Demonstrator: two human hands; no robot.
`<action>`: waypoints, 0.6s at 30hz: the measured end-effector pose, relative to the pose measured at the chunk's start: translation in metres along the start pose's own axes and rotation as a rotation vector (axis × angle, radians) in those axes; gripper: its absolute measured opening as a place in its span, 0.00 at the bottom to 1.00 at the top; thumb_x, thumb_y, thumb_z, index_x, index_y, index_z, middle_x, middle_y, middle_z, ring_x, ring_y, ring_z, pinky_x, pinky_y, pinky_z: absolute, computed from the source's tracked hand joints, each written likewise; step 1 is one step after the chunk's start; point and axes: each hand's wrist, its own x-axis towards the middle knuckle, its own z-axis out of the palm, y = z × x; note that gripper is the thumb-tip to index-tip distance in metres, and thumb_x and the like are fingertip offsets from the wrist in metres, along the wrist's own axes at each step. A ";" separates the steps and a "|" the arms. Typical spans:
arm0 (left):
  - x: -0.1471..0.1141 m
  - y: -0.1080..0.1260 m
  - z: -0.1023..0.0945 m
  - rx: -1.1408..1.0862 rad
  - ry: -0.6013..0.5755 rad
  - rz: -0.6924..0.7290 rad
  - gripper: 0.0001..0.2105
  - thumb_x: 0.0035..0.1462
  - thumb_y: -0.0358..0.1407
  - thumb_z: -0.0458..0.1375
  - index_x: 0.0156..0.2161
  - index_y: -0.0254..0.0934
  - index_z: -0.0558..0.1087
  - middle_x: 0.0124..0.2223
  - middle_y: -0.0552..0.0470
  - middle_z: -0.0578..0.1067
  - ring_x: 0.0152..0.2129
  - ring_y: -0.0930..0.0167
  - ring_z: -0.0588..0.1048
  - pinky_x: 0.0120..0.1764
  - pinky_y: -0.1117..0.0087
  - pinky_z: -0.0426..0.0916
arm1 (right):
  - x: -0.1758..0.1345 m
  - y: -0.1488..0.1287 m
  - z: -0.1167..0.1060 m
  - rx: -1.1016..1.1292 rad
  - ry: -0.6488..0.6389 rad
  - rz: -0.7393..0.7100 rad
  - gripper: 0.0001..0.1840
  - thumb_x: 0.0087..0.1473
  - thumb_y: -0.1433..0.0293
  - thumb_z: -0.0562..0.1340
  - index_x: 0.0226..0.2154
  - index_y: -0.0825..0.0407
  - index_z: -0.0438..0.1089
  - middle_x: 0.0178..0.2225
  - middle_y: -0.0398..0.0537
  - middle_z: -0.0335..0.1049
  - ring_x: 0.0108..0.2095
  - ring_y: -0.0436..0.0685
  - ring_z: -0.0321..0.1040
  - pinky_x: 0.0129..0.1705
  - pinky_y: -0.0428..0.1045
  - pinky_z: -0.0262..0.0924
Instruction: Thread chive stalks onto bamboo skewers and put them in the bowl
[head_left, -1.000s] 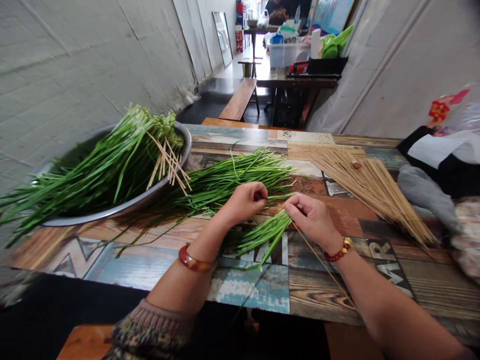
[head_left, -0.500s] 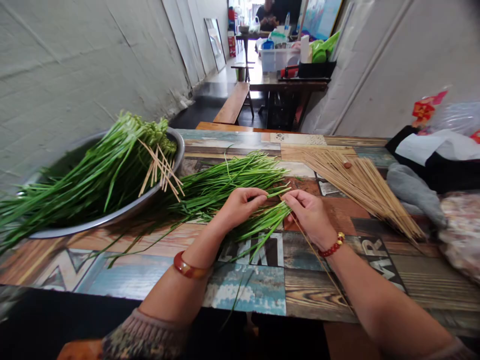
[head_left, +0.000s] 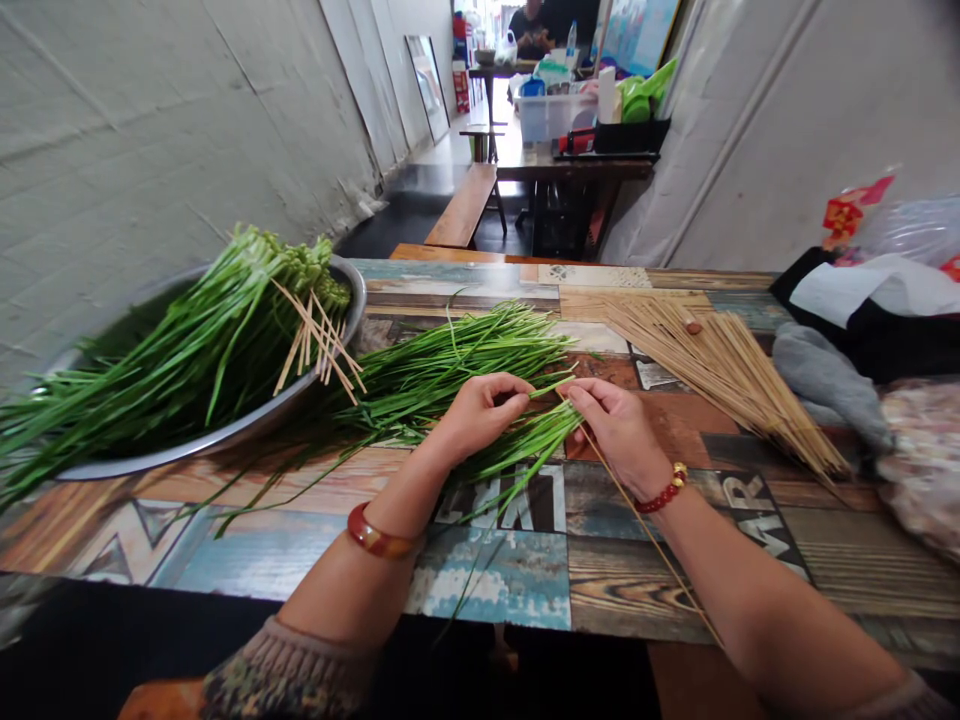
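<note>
My left hand (head_left: 491,405) pinches a thin green stalk of garlic chives (head_left: 553,386) between thumb and fingertips. Close by on the right, my right hand (head_left: 607,410) is closed on a bamboo skewer (head_left: 649,515) that slants down toward the table's front edge. Pale ends of a small bunch of chives (head_left: 536,435) meet at the right fingertips, on or against the skewer; the exact contact is hidden by the fingers. Behind my hands lies a larger pile of loose chives (head_left: 472,350). A spread heap of bare skewers (head_left: 724,375) rests to the right.
At the left, a metal basin (head_left: 225,440) holds more chives, with several skewer ends (head_left: 319,345) jutting over its rim. A grey cloth (head_left: 825,380) and a plastic bag (head_left: 926,460) sit far right. Beyond stand a bench (head_left: 465,205), another table with a clear bin (head_left: 555,115), and a person (head_left: 531,32).
Both hands stay nearly in place, still pinching at the chive ends. The skewer's lower end has shifted slightly down and right. The view has moved a little.
</note>
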 end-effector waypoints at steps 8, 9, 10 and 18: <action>-0.001 -0.005 0.004 -0.112 -0.043 -0.001 0.12 0.55 0.38 0.56 0.37 0.31 0.77 0.34 0.50 0.78 0.29 0.73 0.73 0.34 0.74 0.66 | 0.002 0.007 -0.003 -0.019 -0.051 -0.062 0.15 0.52 0.59 0.61 0.37 0.53 0.71 0.25 0.39 0.67 0.17 0.44 0.59 0.18 0.41 0.59; -0.001 -0.005 0.005 -0.120 -0.058 0.003 0.12 0.55 0.37 0.56 0.37 0.31 0.77 0.33 0.51 0.78 0.28 0.74 0.72 0.33 0.75 0.66 | 0.001 0.008 -0.003 -0.025 -0.057 -0.068 0.15 0.52 0.59 0.61 0.37 0.53 0.71 0.25 0.39 0.67 0.18 0.44 0.59 0.18 0.41 0.59; -0.001 -0.006 0.005 -0.123 -0.067 0.009 0.11 0.55 0.37 0.55 0.37 0.31 0.77 0.32 0.51 0.77 0.27 0.74 0.72 0.32 0.75 0.65 | 0.001 0.008 -0.003 -0.030 -0.064 -0.074 0.15 0.52 0.59 0.61 0.37 0.53 0.71 0.25 0.39 0.67 0.18 0.44 0.59 0.18 0.41 0.59; -0.001 -0.006 0.009 -0.084 -0.009 0.095 0.08 0.54 0.34 0.56 0.33 0.30 0.75 0.31 0.50 0.75 0.28 0.74 0.69 0.32 0.75 0.63 | -0.002 0.008 -0.004 -0.080 -0.135 -0.098 0.14 0.54 0.59 0.60 0.38 0.52 0.70 0.25 0.40 0.66 0.18 0.45 0.60 0.18 0.42 0.59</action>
